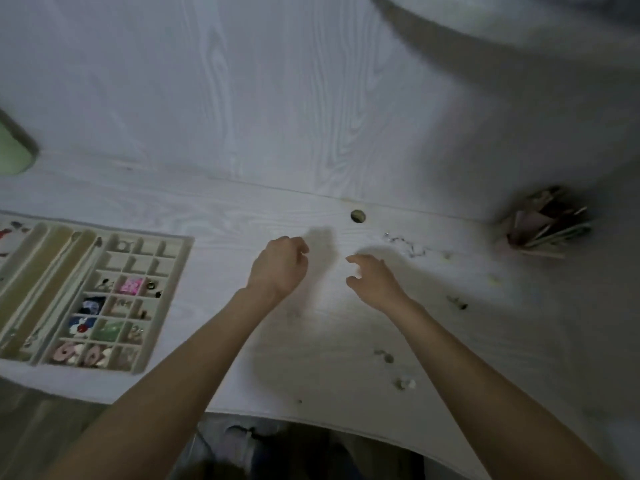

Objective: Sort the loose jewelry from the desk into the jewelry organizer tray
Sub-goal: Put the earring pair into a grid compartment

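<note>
A beige jewelry organizer tray (180, 265) lies at the left of the white desk, with several small compartments holding colourful pieces and long slots on its left side. Loose jewelry is scattered on the right: a thin silver chain (403, 242), small dark earrings (457, 302), round studs (385, 355) and pale studs (405, 383). My left hand (280, 268) hovers over the desk's middle with fingers curled; whether it holds anything is hidden. My right hand (372, 278) is beside it, fingers apart and empty, just short of the chain.
A round cable hole (358, 215) sits in the desk near the back wall. A holder of sticks and pens (543, 225) stands at the far right. A green object (14, 150) is at the left edge. The desk's curved front edge (311, 419) runs below my arms.
</note>
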`<state>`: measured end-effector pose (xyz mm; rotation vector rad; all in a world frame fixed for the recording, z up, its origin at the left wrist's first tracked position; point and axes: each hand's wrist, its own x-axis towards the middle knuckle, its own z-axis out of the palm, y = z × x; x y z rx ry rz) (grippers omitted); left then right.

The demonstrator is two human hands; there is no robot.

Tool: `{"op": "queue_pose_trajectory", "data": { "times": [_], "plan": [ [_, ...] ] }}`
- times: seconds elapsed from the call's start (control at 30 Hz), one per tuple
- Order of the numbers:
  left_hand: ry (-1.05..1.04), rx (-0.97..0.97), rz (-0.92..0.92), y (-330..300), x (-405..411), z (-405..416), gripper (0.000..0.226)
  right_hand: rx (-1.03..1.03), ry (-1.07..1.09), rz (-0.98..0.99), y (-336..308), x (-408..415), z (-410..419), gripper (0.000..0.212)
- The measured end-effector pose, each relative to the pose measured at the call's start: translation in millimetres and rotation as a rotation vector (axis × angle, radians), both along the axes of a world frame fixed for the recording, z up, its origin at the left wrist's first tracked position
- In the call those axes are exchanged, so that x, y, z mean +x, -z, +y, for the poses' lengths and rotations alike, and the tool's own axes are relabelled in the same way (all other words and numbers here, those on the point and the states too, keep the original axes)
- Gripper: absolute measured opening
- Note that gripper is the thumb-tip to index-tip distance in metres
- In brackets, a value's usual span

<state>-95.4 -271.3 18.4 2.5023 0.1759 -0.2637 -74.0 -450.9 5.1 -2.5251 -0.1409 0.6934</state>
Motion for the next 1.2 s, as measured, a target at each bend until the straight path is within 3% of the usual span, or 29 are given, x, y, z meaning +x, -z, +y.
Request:
{"op": "queue_pose_trajectory", "data": {
  "times": [0.23,0.43,0.73,0.97,1.2],
  "plan": [
    [0.223,0.029,0.105,33,32,-112,0.043,-0.065,0.087,0.026,23,18,-112,0.057],
    [0.072,0.042,0.076,60,57,-167,0.045,-0.163,0.133,-0.090,44,41,-164,0.065],
    [-0.026,0.126,0.077,73,81,-187,0.016,-0.094,0.168,-0.232,54,66,-190,0.043],
    [0.015,0.179,0.087,73,86,-191,0.016,-0.053,0.163,-0.267,60,75,-185,0.020],
    [-0.030,0.084,0.180,68,88,-192,0.018,-0.011,0.065,-0.145,59,65,-178,0.017]
  ]
}}
